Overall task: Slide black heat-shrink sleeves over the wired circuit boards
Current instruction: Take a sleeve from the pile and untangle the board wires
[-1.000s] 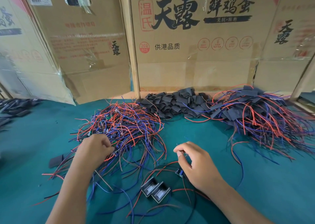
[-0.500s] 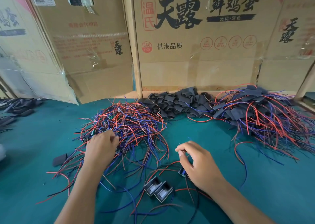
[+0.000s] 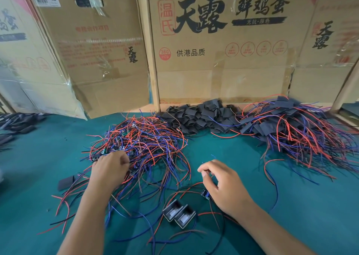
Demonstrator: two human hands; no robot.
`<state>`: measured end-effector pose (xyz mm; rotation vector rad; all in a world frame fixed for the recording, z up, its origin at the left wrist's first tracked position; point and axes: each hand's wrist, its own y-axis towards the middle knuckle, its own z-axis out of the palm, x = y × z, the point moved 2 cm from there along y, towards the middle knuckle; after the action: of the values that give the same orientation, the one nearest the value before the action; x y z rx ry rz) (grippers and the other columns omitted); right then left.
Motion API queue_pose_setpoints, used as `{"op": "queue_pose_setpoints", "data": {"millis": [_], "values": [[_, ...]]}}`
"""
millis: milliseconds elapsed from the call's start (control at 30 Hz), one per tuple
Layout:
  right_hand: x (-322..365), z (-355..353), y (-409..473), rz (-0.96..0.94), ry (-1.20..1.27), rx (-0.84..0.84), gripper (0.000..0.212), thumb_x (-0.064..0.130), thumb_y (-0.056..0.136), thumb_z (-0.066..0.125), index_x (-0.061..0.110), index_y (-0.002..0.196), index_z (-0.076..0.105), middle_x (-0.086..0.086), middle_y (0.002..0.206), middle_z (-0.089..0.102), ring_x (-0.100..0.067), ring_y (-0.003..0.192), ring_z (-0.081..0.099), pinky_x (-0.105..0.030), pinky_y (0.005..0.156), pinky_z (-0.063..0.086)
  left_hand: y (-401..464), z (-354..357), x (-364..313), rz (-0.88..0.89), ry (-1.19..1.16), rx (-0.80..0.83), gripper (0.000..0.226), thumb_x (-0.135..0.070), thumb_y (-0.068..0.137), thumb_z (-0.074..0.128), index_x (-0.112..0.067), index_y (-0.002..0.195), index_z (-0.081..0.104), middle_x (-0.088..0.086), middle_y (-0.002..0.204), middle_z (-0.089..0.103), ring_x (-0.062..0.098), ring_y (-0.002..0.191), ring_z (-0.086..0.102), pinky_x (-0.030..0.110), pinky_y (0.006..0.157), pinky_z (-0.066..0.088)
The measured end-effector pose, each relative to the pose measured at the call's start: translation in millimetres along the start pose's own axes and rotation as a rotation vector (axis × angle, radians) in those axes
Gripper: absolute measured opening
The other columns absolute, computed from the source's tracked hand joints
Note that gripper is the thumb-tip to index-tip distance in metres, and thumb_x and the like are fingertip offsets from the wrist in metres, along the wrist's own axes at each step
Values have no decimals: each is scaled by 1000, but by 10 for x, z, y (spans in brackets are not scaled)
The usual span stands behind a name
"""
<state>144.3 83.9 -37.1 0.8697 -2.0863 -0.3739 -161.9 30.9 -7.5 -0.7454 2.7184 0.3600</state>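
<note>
Step in hand: picking the next board, as I judge it; no sleeve is being slid on at this moment.
Unsleeved boards: a tangled pile of wired circuit boards (image 3: 139, 144) with red and blue leads lies left of centre on the green desk (image 3: 310, 206).
Left hand: the left hand (image 3: 109, 169) is buried in the near edge of that pile, fingers curled down among the wires; whether it has hold of a board I cannot tell.
Right hand: the right hand (image 3: 221, 185) rests just right of the pile, thumb and forefinger pinched on something thin, probably a wire; a small board (image 3: 204, 193) lies against its palm side.
Sleeves: the heap of black heat-shrink sleeves (image 3: 202, 117) sits at the back, well apart from both hands.
Finished pile: sleeved boards (image 3: 295, 126) lie far right.
Next move: free one board, then reach back for a sleeve.
</note>
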Motion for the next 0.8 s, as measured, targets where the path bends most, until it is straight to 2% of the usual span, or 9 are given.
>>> {"op": "queue_pose_setpoints", "data": {"millis": [100, 167, 233, 367, 467, 567, 667, 733, 800], "values": [[13, -1, -5, -3, 3, 4, 12, 14, 93, 55, 24, 95, 62, 15, 85, 56, -10, 75, 54, -31, 69, 47, -14, -20, 6, -8, 56, 17, 8, -28, 93, 66, -30, 99, 69, -3, 103, 71, 27, 105, 61, 39, 92, 45], [6, -5, -8, -1, 6, 3, 12, 15, 93, 55, 25, 95, 62, 15, 85, 56, -10, 76, 54, -29, 69, 46, -21, -14, -10, -22, 50, 18, 4, -29, 93, 66, -28, 90, 68, -3, 97, 70, 27, 99, 60, 39, 91, 43], [1, -4, -9, 2, 6, 3, 12, 16, 94, 54, 26, 95, 61, 16, 86, 56, -9, 77, 55, -27, 69, 46, -27, 1, -22, -17, 62, 11, 10, -30, 95, 64, -25, 86, 63, -5, 89, 66, 25, 93, 57, 39, 88, 41], [-12, 7, 0, 10, 2, 12, 12, 18, 94, 53, 28, 94, 60, 17, 86, 56, -9, 76, 55, -25, 68, 46, -42, -30, -60, 11, 42, -119, 14, -27, 99, 56, -21, 86, 57, -1, 83, 62, 29, 90, 53, 39, 81, 35], [-12, 9, 3, 14, 6, 20, 13, 18, 94, 53, 28, 94, 60, 17, 85, 55, -7, 77, 54, -17, 65, 42, -62, -147, -157, 104, -103, -266, 7, -24, 98, 58, -20, 93, 59, -2, 86, 65, 30, 93, 53, 41, 83, 33], [-13, 9, 8, 28, 28, 28, 13, 15, 93, 55, 26, 93, 61, 17, 84, 56, -6, 81, 54, -13, 66, 40, -159, -258, -325, 315, -300, -378, 5, -23, 97, 58, -25, 102, 60, -17, 91, 63, 20, 92, 53, 40, 84, 43], [-12, 5, 8, 52, 50, 40, 14, 16, 94, 54, 28, 92, 61, 18, 85, 56, -6, 83, 54, -12, 66, 39, -279, -332, -469, 400, -653, -390, 11, -22, 97, 60, -32, 98, 63, -18, 89, 65, 8, 82, 59, 20, 74, 46], [-11, 7, 14, 55, 45, 49, 14, 17, 94, 54, 28, 92, 61, 20, 85, 54, -4, 82, 53, -11, 64, 37, -331, -353, -527, 394, -1049, -305, 10, -22, 97, 58, -28, 99, 66, -11, 84, 65, 9, 75, 58, 17, 71, 48], [-8, 11, 19, 56, 44, 53, 13, 17, 95, 53, 28, 92, 61, 19, 84, 54, -3, 78, 51, -10, 62, 35, -378, -332, -599, 395, -1477, -103, 15, -20, 96, 54, -24, 100, 68, -6, 77, 60, 12, 67, 53, 20, 65, 48]]}}
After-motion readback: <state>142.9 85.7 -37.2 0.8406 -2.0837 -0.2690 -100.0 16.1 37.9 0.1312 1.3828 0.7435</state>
